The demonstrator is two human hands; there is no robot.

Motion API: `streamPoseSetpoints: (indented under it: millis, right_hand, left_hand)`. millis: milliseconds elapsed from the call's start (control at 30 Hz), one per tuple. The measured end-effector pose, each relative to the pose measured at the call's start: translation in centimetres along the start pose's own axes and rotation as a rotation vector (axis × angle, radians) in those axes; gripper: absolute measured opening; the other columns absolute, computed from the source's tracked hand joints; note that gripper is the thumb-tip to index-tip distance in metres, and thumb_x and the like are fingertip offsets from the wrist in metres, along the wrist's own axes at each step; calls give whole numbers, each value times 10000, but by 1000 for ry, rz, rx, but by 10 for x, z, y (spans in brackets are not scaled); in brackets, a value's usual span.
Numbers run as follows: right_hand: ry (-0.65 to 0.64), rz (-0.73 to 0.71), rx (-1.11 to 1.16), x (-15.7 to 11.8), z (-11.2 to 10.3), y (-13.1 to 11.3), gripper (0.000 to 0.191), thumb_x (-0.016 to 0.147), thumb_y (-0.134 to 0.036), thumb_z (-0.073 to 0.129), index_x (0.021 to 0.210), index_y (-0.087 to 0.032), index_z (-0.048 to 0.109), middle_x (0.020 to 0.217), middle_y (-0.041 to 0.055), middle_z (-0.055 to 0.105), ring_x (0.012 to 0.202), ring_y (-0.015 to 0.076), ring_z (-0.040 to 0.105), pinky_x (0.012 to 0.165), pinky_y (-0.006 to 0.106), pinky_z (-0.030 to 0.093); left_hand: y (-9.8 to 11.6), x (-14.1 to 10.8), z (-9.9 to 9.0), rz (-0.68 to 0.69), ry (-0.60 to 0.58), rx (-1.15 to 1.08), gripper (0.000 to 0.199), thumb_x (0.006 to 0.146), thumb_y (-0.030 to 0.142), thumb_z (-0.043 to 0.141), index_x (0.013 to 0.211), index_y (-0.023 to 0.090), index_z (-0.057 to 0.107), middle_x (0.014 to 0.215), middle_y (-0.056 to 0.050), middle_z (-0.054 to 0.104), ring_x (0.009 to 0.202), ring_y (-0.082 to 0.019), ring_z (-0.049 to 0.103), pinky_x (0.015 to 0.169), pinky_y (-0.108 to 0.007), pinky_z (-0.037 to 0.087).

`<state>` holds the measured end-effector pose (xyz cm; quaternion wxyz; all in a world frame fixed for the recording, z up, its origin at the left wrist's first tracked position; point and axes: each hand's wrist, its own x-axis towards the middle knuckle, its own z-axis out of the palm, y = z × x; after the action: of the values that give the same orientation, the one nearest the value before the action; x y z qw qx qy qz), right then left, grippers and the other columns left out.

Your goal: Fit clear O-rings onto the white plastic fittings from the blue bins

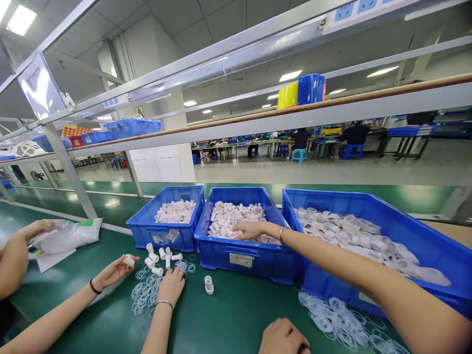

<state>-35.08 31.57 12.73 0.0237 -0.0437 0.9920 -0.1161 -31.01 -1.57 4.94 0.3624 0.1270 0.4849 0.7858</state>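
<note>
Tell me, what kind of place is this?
Probably a factory assembly line: blue plastic bins heaped with small white plastic fittings, a long green workbench, and more worktables with seated workers behind.

right hand (pixel 250 229) in middle bin (pixel 243 260) | left hand (pixel 282 338) on table (pixel 228 314)

bright, even light from ceiling panels (pixel 21 19), more strips (pixel 290 75) further back. glare on the plastic sleeve (pixel 40 88) top left and soft sheen on the green belt (pixel 228 314). shadows weak and short under the bins (pixel 243 255). strong wide-angle bend: rails (pixel 236 54) bow, right bin (pixel 405 236) stretches. near forearm (pixel 405 305) slightly soft, far hall hazy, centre sharp.
</note>
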Motion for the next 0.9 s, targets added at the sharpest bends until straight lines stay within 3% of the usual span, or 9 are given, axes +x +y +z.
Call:
streamPoseSetpoints:
  millis: [100,267,400,500,600,700,800,900]
  right_hand:
    - [-14,-47,14,-19,-11,-23,381,935,-431,629,1219,-177,617,1154,80,666,1015,220,644,921,455,517]
    - [155,14,74,-49,-25,-46,325,969,-417,578,1180,-173,617,1091,62,665,952,199,646,876,426,532]
    - [338,107,161,-74,-33,-60,289,985,-397,547,1137,-158,605,963,32,654,810,162,637,767,362,544]
    - [431,137,250,-106,-26,-83,364,1047,-361,310,1275,-168,518,816,1,626,610,129,587,607,289,516]
    - [415,87,313,-154,9,-122,387,1013,-326,286,1326,-214,482,758,-17,629,523,121,561,523,244,474]
    - [370,39,295,-207,64,-164,430,850,-182,487,1264,-269,566,985,27,684,791,180,665,680,269,501]
    - [243,112,107,-248,112,-190,660,704,-76,490,1343,-235,537,1157,103,641,896,262,688,705,328,505]
    - [151,199,45,-274,131,-192,729,687,-57,468,1401,-201,479,1241,131,599,913,277,696,727,358,517]
  left_hand:
    - [-36,-21,40,-1,-53,66,300,936,447,551,1186,291,605,1273,-90,579,1085,-203,581,880,-379,558]
    - [-87,-37,87,46,-124,183,293,921,443,579,1121,236,635,1160,-84,627,1012,-197,598,870,-377,543]
    - [-105,-39,90,197,-108,429,363,872,500,620,861,143,689,824,-72,661,695,-157,571,686,-303,465]
    - [-96,-48,81,240,-14,385,465,862,584,585,872,129,676,832,-84,658,648,-142,553,605,-273,430]
    - [-83,-65,76,153,-1,126,486,826,586,648,993,130,663,991,-121,672,793,-169,605,728,-298,508]
    - [-84,-83,81,-44,-106,-167,510,872,582,590,1140,150,627,1205,-143,633,989,-212,627,874,-375,533]
    - [-106,-94,89,-234,-207,-262,543,902,596,526,1221,162,598,1235,-134,628,984,-224,650,802,-375,560]
    - [-136,-96,94,-327,-187,-235,505,882,562,585,1157,140,624,1059,-113,684,816,-195,673,676,-324,562]
